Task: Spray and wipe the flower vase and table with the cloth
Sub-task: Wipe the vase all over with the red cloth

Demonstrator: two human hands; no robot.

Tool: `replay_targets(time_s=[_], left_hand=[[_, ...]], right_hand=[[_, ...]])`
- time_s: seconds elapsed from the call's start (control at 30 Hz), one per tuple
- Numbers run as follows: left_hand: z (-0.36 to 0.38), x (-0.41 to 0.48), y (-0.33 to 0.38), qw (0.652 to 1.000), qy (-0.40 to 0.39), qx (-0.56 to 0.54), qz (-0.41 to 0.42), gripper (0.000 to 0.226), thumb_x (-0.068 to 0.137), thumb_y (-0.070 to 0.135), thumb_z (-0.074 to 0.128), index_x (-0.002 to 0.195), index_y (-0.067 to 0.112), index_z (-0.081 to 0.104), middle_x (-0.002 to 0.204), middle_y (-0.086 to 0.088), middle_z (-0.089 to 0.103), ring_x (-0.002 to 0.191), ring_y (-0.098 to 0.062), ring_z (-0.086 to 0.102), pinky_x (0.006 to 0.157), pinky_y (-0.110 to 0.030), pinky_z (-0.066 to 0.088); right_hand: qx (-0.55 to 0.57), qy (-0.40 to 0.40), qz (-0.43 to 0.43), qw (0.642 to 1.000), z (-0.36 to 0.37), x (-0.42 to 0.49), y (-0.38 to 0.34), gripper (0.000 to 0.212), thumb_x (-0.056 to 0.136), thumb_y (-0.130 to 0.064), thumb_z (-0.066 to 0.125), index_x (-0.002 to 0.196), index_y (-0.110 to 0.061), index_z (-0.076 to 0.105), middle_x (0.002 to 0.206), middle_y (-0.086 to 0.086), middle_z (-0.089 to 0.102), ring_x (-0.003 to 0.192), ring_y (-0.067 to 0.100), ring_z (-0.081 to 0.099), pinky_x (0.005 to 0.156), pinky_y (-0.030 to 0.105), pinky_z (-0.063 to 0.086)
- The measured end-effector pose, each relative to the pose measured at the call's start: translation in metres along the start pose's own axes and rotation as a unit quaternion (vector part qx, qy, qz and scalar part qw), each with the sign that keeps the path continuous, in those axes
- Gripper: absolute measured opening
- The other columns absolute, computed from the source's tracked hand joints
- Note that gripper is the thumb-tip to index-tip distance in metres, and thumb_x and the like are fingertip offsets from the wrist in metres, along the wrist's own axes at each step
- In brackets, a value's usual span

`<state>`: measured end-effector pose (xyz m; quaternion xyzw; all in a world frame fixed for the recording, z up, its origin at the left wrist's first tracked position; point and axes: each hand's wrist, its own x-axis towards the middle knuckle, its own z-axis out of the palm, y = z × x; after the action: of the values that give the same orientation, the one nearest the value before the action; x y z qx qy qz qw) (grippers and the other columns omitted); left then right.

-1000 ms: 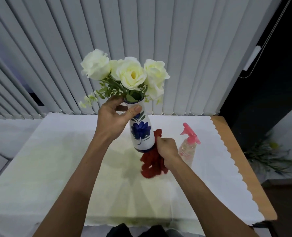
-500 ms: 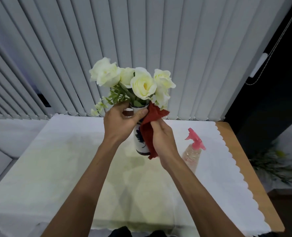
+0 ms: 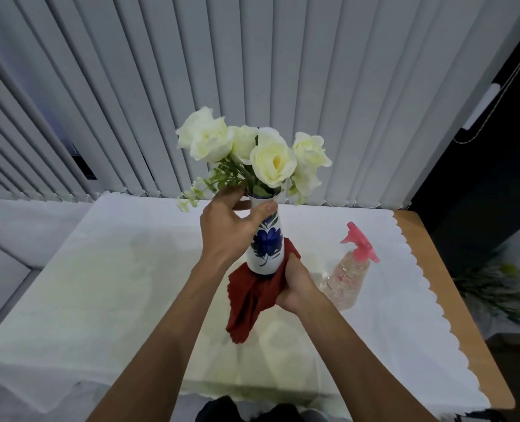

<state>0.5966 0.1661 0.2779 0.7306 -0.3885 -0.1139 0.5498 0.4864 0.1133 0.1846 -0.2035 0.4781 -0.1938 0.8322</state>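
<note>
Vase (image 3: 266, 248) gripped at neck by left hand (image 3: 226, 231), right hand (image 3: 295, 284) clutching one red cloth (image 3: 249, 303), one spray bottle (image 3: 351, 269).

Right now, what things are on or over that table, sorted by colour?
White with blue: 1, the flower vase, gripped at its neck by the left hand.
Red: 1, the cloth, held by the right hand.
Pink-topped: 1, the spray bottle.
Cream: 1 bunch of roses.
Total: 4.

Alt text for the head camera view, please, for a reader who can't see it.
A left hand grips the neck of a white vase with a blue flower motif holding white roses, while the right hand presses a red cloth around its base. A pink-topped spray bottle stands to the right on the white tablecloth.
</note>
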Motion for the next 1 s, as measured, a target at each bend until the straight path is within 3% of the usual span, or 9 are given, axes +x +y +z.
replay_targets(time_s=[0.1, 0.2, 0.3, 0.4, 0.5, 0.77, 0.87, 1.0], left_hand=[[0.005, 0.000, -0.014, 1.000, -0.012, 0.010, -0.015, 0.061, 0.066, 0.062, 0.072, 0.115, 0.026, 0.074, 0.105, 0.015, 0.071, 0.086, -0.005, 0.069, 0.091, -0.041, 0.056], [0.008, 0.008, -0.036, 0.998, -0.021, 0.005, -0.052, 0.054, 0.068, 0.057, 0.075, 0.113, 0.027, 0.075, 0.103, 0.016, 0.071, 0.083, -0.004, 0.067, 0.090, -0.042, 0.057], [0.014, 0.020, -0.058, 0.996, -0.031, 0.011, -0.079, 0.046, 0.070, 0.052, 0.081, 0.108, 0.028, 0.076, 0.101, 0.013, 0.072, 0.084, -0.006, 0.069, 0.091, -0.041, 0.057], [0.024, 0.038, -0.077, 0.993, -0.047, 0.022, -0.110, 0.040, 0.069, 0.049, 0.085, 0.103, 0.029, 0.077, 0.092, 0.015, 0.074, 0.088, -0.009, 0.071, 0.091, -0.038, 0.056], [0.041, 0.062, -0.095, 0.989, -0.064, 0.014, -0.135, 0.046, 0.067, 0.051, 0.084, 0.106, 0.029, 0.077, 0.099, 0.010, 0.078, 0.095, -0.010, 0.072, 0.093, -0.039, 0.057], [0.096, 0.127, -0.143, 0.983, -0.097, 0.042, -0.153, 0.059, 0.067, 0.046, 0.088, 0.117, 0.016, 0.075, 0.111, 0.001, 0.078, 0.103, -0.013, 0.072, 0.096, -0.038, 0.056], [0.107, 0.139, -0.153, 0.983, -0.094, 0.047, -0.150, 0.058, 0.068, 0.045, 0.088, 0.117, 0.016, 0.075, 0.112, 0.001, 0.078, 0.104, -0.013, 0.072, 0.095, -0.034, 0.055], [0.112, 0.143, -0.164, 0.984, -0.099, 0.069, -0.133, 0.048, 0.073, 0.041, 0.086, 0.112, 0.015, 0.077, 0.110, -0.001, 0.079, 0.106, -0.015, 0.072, 0.088, -0.026, 0.049]], right_hand=[[-0.057, 0.081, 0.000, 0.995, -0.005, 0.013, 0.007, 0.046, 0.105, -0.045, 0.056, 0.125, -0.010, 0.076, 0.118, 0.021, 0.079, 0.114, 0.042, 0.073, 0.104, 0.058, 0.057], [-0.215, 0.143, -0.012, 0.966, -0.019, 0.019, 0.010, 0.046, 0.106, -0.041, 0.048, 0.127, -0.007, 0.070, 0.111, 0.018, 0.078, 0.104, 0.037, 0.074, 0.101, 0.050, 0.060], [-0.314, 0.175, -0.030, 0.933, -0.031, 0.018, 0.007, 0.032, 0.107, -0.034, 0.049, 0.107, -0.007, 0.067, 0.094, 0.011, 0.071, 0.089, 0.028, 0.069, 0.091, 0.040, 0.058], [-0.326, 0.183, -0.030, 0.927, -0.040, 0.021, -0.001, 0.034, 0.106, -0.039, 0.053, 0.094, -0.011, 0.068, 0.088, 0.008, 0.070, 0.077, 0.021, 0.064, 0.077, 0.034, 0.051], [-0.336, 0.180, -0.029, 0.924, -0.044, 0.029, -0.009, 0.027, 0.106, -0.028, 0.051, 0.089, -0.013, 0.067, 0.089, 0.010, 0.070, 0.078, 0.023, 0.065, 0.067, 0.032, 0.051], [-0.334, 0.171, -0.026, 0.927, -0.037, 0.059, -0.025, 0.025, 0.105, -0.023, 0.053, 0.090, -0.012, 0.070, 0.104, 0.021, 0.076, 0.104, 0.039, 0.074, 0.098, 0.052, 0.059], [-0.324, 0.166, -0.017, 0.931, -0.037, 0.064, -0.029, 0.024, 0.106, -0.022, 0.054, 0.091, -0.012, 0.070, 0.107, 0.022, 0.076, 0.107, 0.039, 0.073, 0.096, 0.048, 0.060], [-0.326, 0.162, -0.011, 0.931, -0.038, 0.071, -0.034, 0.025, 0.106, -0.022, 0.052, 0.091, -0.013, 0.069, 0.096, 0.014, 0.074, 0.090, 0.029, 0.071, 0.082, 0.037, 0.059]])
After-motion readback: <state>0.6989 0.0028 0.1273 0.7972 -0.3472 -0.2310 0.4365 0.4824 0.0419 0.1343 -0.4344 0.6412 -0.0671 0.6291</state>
